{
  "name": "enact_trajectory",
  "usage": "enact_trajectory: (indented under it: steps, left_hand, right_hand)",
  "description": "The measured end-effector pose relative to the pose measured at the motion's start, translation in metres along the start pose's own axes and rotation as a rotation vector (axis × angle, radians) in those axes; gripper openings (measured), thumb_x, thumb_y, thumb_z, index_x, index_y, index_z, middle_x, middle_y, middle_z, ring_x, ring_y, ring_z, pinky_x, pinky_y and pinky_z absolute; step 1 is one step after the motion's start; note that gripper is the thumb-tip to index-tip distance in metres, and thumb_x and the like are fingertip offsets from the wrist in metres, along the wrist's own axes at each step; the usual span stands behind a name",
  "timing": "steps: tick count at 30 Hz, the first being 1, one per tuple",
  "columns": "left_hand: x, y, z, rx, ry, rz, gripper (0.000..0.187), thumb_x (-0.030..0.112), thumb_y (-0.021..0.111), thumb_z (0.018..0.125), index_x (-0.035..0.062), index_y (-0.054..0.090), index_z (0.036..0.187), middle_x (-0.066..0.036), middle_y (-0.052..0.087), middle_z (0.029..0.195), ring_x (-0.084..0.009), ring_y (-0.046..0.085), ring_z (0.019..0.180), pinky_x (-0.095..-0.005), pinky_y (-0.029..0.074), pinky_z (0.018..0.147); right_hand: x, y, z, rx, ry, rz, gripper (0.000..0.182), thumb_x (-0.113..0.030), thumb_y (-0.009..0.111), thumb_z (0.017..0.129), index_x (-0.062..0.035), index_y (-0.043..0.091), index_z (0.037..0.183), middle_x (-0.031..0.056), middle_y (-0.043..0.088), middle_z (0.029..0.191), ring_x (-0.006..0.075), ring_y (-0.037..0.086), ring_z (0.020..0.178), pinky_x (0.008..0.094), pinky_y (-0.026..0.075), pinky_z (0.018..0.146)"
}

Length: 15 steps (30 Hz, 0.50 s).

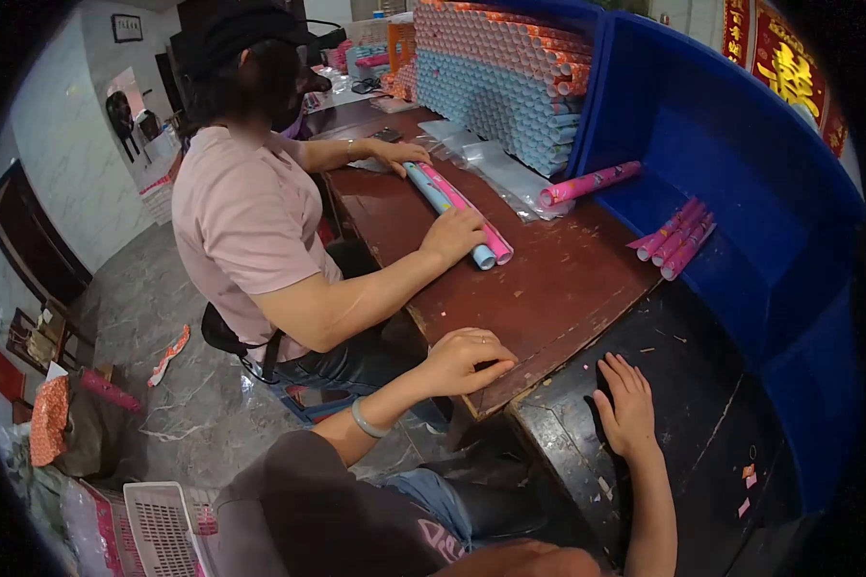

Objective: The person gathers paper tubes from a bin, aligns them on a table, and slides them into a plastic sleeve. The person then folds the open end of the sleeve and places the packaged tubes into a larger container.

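Empty, both hands [469,358] [626,405] rest flat on the tables [548,288]; red banner [789,72] writing unreadable.

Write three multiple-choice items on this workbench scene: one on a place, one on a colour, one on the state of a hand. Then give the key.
1. Where does the wearer's left hand rest?
A. On the corner of the brown table
B. Inside the blue bin
C. On the white basket

2. What colours are the two tubes under the co-worker's hand?
A. Green and yellow
B. Pink and light blue
C. Both black

3. How is the wearer's right hand?
A. Clenched round a tube
B. Holding scissors
C. Empty, lying flat on the dark bench

Key: 1 A, since the fingers curl over the brown table's near corner. 2 B, since one pink and one light blue tube lie side by side under that hand. 3 C, since the fingers are spread on the dark surface with nothing in them.
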<state>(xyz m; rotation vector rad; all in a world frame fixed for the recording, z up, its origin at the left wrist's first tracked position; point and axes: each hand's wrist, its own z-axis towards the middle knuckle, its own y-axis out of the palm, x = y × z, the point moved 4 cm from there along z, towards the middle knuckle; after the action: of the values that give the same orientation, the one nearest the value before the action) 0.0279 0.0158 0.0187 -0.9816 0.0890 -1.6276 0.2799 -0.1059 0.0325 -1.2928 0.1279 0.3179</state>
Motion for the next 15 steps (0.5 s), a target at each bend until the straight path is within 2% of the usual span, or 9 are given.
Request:
enact_trajectory:
  steps: [3, 15]
  left_hand:
    - [0.0027, -0.0017, 0.0007, 0.001, 0.003, 0.007, 0.011, 0.015, 0.066, 0.086, 0.004, 0.07, 0.086, -0.011, 0.066, 0.078, -0.0274, 0.064, 0.074, -0.0371, 0.051, 0.067]
    - [0.0028, -0.0012, 0.0009, -0.014, 0.0, 0.035, 0.013, 0.017, 0.065, 0.087, 0.0052, 0.07, 0.088, -0.01, 0.067, 0.079, -0.0271, 0.065, 0.077, -0.0377, 0.051, 0.068]
  right_hand:
    - [-0.0041, -0.0028, 0.0001, 0.004, 0.011, 0.003, 0.045, -0.026, 0.049, 0.094, -0.0019, 0.052, 0.131, 0.0162, 0.047, 0.141, 0.0315, 0.039, 0.135, 0.0456, 0.024, 0.113]
    - [-0.001, -0.0018, -0.0021, 0.022, -0.013, 0.022, 0.047, -0.033, 0.048, 0.096, -0.0026, 0.053, 0.131, 0.0161, 0.049, 0.14, 0.0317, 0.04, 0.134, 0.0471, 0.024, 0.113]
